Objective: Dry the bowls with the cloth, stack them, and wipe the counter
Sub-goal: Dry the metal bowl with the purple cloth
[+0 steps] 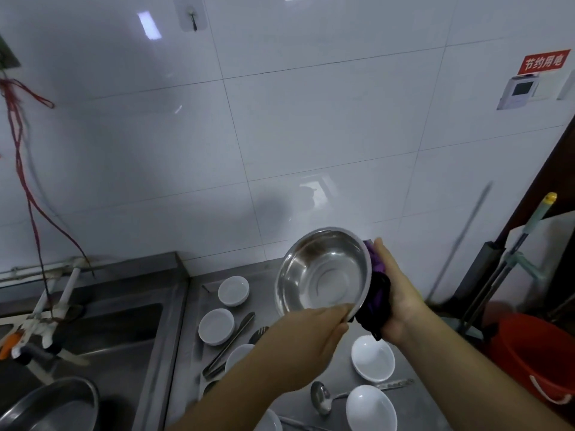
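Your left hand (314, 340) pinches the near rim of the steel bowl (323, 272), thumb over the edge, holding it tilted with its opening toward you above the counter (413, 399). Your right hand (395, 293) presses the bunched purple cloth (375, 293) against the bowl's outer wall at 3 o'clock, fingers curled around the cloth. Below the bowl, white bowls sit apart on the counter: two at 6 o'clock (372, 357), two smaller ones at 8 o'clock (217, 326). A ladle (320, 396) lies near them. At 9 o'clock lies the sink (102, 331); at 4 o'clock stands an orange bucket (535, 353).
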The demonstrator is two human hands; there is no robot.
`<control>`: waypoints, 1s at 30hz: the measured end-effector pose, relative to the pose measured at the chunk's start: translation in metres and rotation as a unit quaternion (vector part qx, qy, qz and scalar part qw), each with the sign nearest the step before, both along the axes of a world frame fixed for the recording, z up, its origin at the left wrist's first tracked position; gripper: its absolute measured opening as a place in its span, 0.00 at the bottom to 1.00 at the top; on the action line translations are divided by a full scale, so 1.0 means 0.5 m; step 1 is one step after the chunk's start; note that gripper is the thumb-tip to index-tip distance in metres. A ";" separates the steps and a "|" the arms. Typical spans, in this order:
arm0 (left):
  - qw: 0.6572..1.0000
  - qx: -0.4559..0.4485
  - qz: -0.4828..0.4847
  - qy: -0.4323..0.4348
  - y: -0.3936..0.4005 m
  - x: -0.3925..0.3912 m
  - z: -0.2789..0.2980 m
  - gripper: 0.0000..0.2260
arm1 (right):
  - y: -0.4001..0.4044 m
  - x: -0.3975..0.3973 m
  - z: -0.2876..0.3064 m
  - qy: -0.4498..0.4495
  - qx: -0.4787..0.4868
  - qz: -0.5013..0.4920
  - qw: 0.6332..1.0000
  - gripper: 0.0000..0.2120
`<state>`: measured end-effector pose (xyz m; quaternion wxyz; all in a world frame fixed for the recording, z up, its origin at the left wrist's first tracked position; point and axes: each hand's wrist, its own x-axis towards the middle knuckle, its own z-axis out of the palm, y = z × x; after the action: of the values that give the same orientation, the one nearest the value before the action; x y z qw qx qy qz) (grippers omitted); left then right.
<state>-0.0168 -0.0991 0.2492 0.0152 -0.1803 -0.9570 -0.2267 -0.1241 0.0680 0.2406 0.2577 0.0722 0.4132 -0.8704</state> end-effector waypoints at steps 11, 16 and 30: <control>0.996 -0.065 -0.030 0.056 0.056 -0.036 -0.051 0.19 | 0.132 -0.014 -0.060 0.011 0.020 0.001 1.000 0.23; 0.975 0.057 0.147 0.160 0.116 -0.065 -0.065 0.19 | 0.191 -0.022 -0.076 0.031 -0.006 -0.010 0.999 0.14; 0.715 0.492 0.447 -0.216 0.234 -0.125 -0.190 0.08 | 0.361 -0.059 -0.210 -0.145 0.113 -0.044 0.982 0.14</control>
<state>-0.0794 0.0177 0.1539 -0.0053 0.3553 -0.6566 -0.6653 -0.1534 0.2485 0.1357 0.2662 0.2449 0.4632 -0.8091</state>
